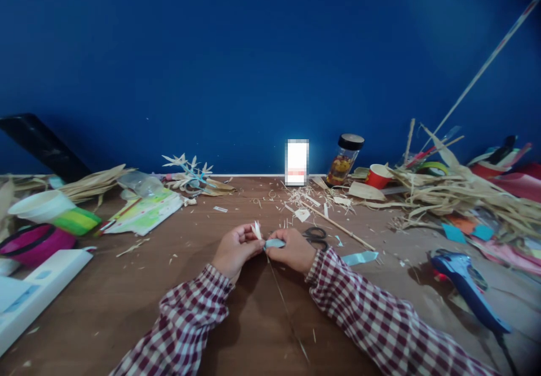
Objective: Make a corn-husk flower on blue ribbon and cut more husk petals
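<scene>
Two hands [234, 249] [291, 250] pinching straw flower [256, 230], tape [274, 243]

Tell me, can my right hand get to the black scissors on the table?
Probably yes: the scissors lie just behind the right hand, with nothing standing between them. That hand is pinching a pale blue strip at the straw flower, though, so it would need to let go first.

A: What kind of place is shown here?

B: A craft workshop is shown. A brown table [127, 308] is set against a blue wall [253, 54], and it is covered with dried straw [456, 195], cut scraps [304, 198], scissors [316, 235], a glue gun [462, 277] and coloured paper [454, 233].

A: Is anything made from the straw seen?

B: A small star-tipped straw branch [190, 170] is laid near the wall.
</scene>
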Motion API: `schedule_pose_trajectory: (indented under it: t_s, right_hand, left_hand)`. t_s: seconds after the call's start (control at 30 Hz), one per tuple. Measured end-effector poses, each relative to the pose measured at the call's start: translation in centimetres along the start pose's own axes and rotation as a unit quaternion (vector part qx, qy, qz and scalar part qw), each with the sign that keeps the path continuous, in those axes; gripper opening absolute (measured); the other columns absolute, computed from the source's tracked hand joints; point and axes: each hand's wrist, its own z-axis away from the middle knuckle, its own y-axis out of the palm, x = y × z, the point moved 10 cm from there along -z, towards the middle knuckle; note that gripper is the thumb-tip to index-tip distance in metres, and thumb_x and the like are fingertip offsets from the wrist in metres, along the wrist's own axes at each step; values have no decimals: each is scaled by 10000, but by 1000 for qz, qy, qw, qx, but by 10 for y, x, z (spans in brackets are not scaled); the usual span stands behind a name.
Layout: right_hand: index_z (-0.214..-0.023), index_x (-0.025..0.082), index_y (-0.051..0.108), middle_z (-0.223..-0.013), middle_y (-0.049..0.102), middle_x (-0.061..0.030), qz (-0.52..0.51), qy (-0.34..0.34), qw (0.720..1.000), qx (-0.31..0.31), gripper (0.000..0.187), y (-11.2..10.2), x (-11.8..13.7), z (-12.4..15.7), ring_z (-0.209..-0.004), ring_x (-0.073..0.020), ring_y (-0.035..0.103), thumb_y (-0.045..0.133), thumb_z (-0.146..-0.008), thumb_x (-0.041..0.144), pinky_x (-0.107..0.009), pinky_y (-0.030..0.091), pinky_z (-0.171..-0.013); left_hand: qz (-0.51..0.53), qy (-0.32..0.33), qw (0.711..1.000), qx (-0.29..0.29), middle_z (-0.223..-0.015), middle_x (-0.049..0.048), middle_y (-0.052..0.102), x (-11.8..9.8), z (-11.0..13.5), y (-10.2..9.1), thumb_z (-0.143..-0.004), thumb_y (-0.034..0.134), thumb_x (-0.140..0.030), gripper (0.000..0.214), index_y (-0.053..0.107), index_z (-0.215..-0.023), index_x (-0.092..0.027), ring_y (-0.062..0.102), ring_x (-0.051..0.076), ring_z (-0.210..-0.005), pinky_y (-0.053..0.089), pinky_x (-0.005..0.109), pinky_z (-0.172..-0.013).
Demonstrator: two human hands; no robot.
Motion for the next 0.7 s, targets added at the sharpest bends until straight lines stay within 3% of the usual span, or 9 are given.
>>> schedule_pose_trajectory:
  t_s: [0.23, 0.47, 0.7]
  right_hand:
    - [-701, 140, 580, -513, 495, 46, -20, 10, 1000, 7, 118, 1, 1, 2, -454, -61, 404, 584, -604, 207, -160, 304, -417]
    - [-598, 123, 595, -443, 414, 59, -45, 10, 999, -15, 160, -10, -1, -4, -443, -59, 335, 532, -682, 243, -174, 257, -420]
    - [-599, 118, 598, -442, 403, 62, -86, 20, 996, -11, 151, -12, -4, -6, -445, -57, 320, 537, -675, 233, -183, 227, -416]
  left_hand:
    - [-16, 10, 1000, 5, -729, 40, 652, -4, -2, 2, -515, 740, -78, 443, 581, -927, -111, 614, 122, -622, 499, 236, -595]
    - [-22, 3, 1000, 7, -705, 32, 650, -7, -5, 12, -486, 751, -62, 444, 592, -897, -112, 611, 127, -610, 505, 243, -580]
    - [2, -83, 996, 45, -780, 39, 646, 7, -11, 17, -528, 742, -49, 438, 594, -928, -146, 619, 123, -629, 521, 237, -576]
